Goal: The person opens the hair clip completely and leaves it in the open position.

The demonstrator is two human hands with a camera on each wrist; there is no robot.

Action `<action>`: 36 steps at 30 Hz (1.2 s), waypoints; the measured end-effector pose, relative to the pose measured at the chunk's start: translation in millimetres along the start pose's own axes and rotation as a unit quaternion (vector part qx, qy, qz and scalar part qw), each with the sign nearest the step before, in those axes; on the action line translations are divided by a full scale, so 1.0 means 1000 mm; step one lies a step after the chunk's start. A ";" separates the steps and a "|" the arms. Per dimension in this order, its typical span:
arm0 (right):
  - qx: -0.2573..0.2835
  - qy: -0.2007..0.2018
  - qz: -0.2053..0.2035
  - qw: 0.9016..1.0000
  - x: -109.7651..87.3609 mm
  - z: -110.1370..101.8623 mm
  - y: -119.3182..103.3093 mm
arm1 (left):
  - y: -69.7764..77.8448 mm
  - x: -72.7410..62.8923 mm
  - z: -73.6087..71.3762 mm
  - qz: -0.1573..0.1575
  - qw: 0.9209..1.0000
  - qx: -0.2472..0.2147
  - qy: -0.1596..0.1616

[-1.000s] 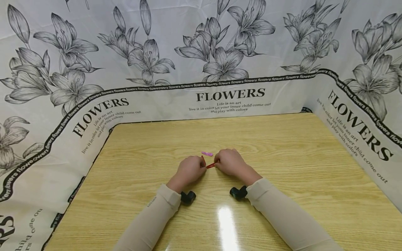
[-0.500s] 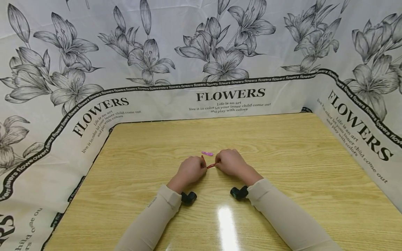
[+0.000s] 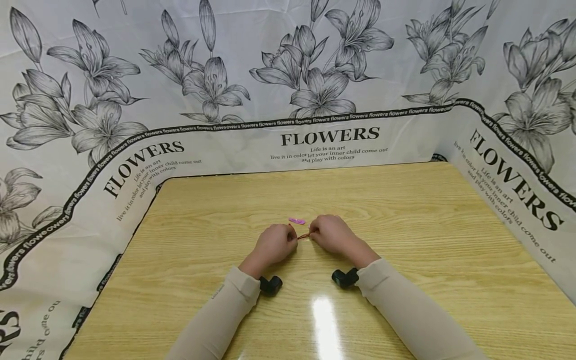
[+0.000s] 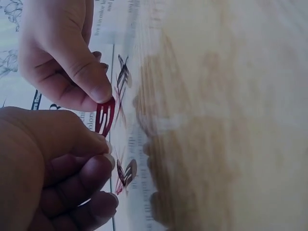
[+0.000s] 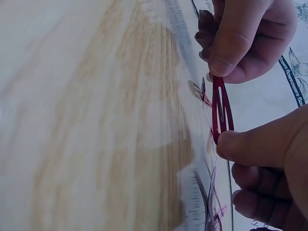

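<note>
A red snap hair clip is stretched between both hands, slotted along its length. My left hand pinches one end between thumb and finger; in the left wrist view the left thumb lies along that end. The opposite end is pinched by my right hand, with the right thumb pressed against it. In the head view the clip appears as thin red strands between the fingertips. A pink hair clip lies on the table just beyond the hands. Another red piece shows beside the left fingers, partly hidden.
The wood-grain table spreads around the hands, with a bright reflection toward its front. White flower-print cloth stands along the back and sides. Black wrist-worn devices sit at both cuffs. Further clips appear past the hands in the wrist views.
The red hair clip in the hands went from a solid bar to thin separate strands. My right hand shifted slightly right; the left hand barely moved and the pink clip stayed put.
</note>
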State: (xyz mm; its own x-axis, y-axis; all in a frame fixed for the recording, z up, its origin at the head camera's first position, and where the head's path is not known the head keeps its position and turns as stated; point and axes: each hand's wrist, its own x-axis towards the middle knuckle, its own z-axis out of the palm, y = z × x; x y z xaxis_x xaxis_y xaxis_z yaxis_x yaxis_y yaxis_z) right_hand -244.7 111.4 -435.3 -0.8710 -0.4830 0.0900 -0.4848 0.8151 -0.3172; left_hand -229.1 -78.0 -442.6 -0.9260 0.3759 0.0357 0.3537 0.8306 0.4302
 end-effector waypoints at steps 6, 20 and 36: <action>0.023 0.007 0.001 1.000 -0.003 -0.003 0.000 | -0.001 0.002 0.002 -0.001 1.000 -0.021 0.016; 0.083 0.009 0.024 0.996 -0.008 -0.006 0.002 | -0.006 0.003 0.003 -0.008 0.988 -0.149 0.037; 0.134 0.013 0.025 0.991 -0.011 -0.009 0.002 | -0.020 0.008 0.009 -0.048 0.930 -0.363 0.014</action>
State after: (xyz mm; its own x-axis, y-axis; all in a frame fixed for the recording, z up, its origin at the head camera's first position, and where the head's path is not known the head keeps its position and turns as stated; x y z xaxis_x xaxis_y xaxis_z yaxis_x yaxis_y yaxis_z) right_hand -236.4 121.4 -428.3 -0.8969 -0.4329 0.0902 -0.4048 0.7216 -0.5616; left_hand -242.1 -87.9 -459.1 -0.9553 0.2951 -0.0162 0.0952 0.3590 0.9285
